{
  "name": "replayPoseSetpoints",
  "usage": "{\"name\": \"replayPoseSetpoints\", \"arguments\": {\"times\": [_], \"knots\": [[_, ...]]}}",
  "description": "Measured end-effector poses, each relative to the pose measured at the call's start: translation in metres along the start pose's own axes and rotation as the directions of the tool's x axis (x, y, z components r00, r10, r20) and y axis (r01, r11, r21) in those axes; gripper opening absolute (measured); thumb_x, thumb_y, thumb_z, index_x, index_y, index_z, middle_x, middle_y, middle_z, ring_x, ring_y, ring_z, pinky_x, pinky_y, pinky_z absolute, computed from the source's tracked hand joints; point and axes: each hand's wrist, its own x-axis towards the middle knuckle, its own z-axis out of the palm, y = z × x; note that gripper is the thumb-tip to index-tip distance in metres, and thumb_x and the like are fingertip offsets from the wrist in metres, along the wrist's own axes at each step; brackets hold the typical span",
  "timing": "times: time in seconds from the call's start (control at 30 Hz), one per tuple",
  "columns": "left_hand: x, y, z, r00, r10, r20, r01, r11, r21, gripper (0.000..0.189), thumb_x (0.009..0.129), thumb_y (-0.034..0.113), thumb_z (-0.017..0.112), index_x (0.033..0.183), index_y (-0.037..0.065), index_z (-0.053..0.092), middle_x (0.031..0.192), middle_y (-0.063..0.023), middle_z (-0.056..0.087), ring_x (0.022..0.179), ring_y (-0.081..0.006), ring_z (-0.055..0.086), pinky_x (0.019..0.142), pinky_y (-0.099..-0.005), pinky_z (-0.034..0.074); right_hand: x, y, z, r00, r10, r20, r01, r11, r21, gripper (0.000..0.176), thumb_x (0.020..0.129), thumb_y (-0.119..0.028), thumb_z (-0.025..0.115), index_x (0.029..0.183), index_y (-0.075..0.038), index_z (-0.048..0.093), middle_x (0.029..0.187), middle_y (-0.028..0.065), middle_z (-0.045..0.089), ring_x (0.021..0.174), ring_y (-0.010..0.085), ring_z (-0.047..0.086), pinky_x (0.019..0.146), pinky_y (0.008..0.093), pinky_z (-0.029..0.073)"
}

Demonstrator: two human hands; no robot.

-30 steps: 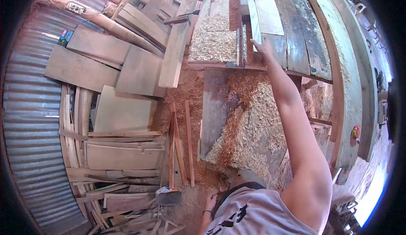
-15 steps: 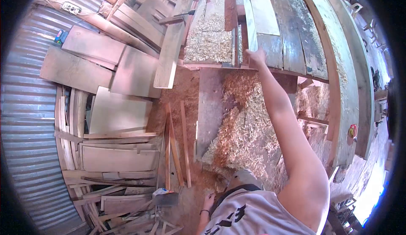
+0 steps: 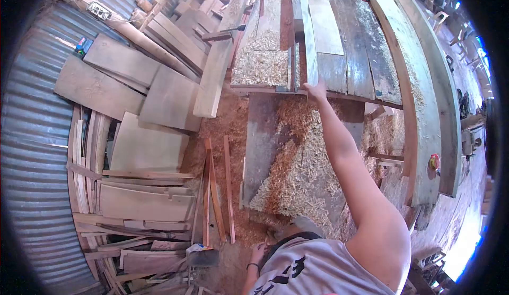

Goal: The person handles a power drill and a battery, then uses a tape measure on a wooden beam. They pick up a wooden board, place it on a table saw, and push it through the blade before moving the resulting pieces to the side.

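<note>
My right hand point(image 3: 316, 90) is closed round the near end of a long, narrow, pale wooden board point(image 3: 308, 43). The board runs lengthwise along the workbench point(image 3: 332, 72), beside a dark slot, and its near end is at the bench's front edge. My right arm is stretched out. Low beside my body hangs my left hand point(image 3: 258, 253), with a dark band at the wrist. Its fingers are too small and indistinct to make out, and no object shows in it. Curly wood shavings point(image 3: 260, 67) cover the bench left of the slot.
Shavings point(image 3: 297, 173) are heaped below the bench. Long thick planks point(image 3: 424, 98) run along the right, with a red and yellow round item point(image 3: 435, 162) on one. Stacked boards point(image 3: 151, 146) and offcuts line the corrugated wall point(image 3: 37, 152). Thin strips point(image 3: 229, 189) lie left of my feet.
My right hand has come nearer to me with the board's end, which has slid toward the bench's front edge. The view has shifted slightly. My left hand stays low at my side.
</note>
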Motion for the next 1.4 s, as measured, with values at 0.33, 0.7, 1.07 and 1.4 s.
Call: {"name": "replayPoseSetpoints", "arguments": {"times": [0.33, 0.7, 1.07, 1.4], "knots": [[-0.007, 0.005, -0.003, 1.000, 0.004, 0.020, -0.005, 0.999, 0.036, 0.033, 0.094, 0.030, 0.053, 0.119, 0.009, 0.056, 0.106, -0.0063, 0.066, 0.083, -0.0153, 0.063, 0.067, -0.0291, 0.049, -0.048, -0.009, -0.018, 0.996, 0.052, 0.072, -0.053, 0.998, 0.022, 0.085, 0.066, -0.035, 0.076, 0.137, -0.006, 0.038, 0.118, 0.0224, 0.059, 0.110, 0.0356, 0.057, 0.094, 0.0402, 0.044], [-0.007, -0.001, 0.001, 1.000, 0.006, -0.016, -0.007, 0.999, -0.032, 0.026, 0.092, 0.021, 0.056, 0.112, 0.003, 0.059, 0.094, -0.0090, 0.067, 0.072, -0.0144, 0.064, 0.062, -0.0253, 0.051, -0.083, 0.001, -0.022, 0.994, 0.050, 0.092, -0.061, 0.992, 0.113, 0.070, 0.067, -0.028, 0.072, 0.128, -0.004, 0.047, 0.115, 0.0216, 0.060, 0.108, 0.0342, 0.058, 0.092, 0.0392, 0.045], [0.000, -0.007, 0.003, 0.999, 0.048, 0.005, -0.048, 0.999, 0.016, 0.029, 0.092, 0.025, 0.056, 0.113, 0.005, 0.059, 0.096, -0.0078, 0.067, 0.076, -0.0147, 0.064, 0.065, -0.0265, 0.051, -0.123, 0.000, -0.033, 0.995, 0.049, 0.082, -0.057, 0.993, 0.106, 0.068, 0.066, -0.027, 0.072, 0.125, -0.004, 0.048, 0.109, 0.0185, 0.063, 0.101, 0.0310, 0.062, 0.088, 0.0380, 0.047], [0.005, -0.007, -0.002, 0.995, 0.076, 0.064, -0.078, 0.996, 0.032, 0.028, 0.092, 0.024, 0.057, 0.112, 0.005, 0.059, 0.095, -0.0076, 0.066, 0.078, -0.0148, 0.063, 0.065, -0.0255, 0.050, -0.172, 0.002, -0.041, 0.998, 0.023, 0.064, -0.033, 0.988, 0.151, 0.064, 0.065, -0.023, 0.071, 0.122, -0.001, 0.050, 0.104, 0.0200, 0.063, 0.096, 0.0325, 0.063, 0.086, 0.0386, 0.048]]}}
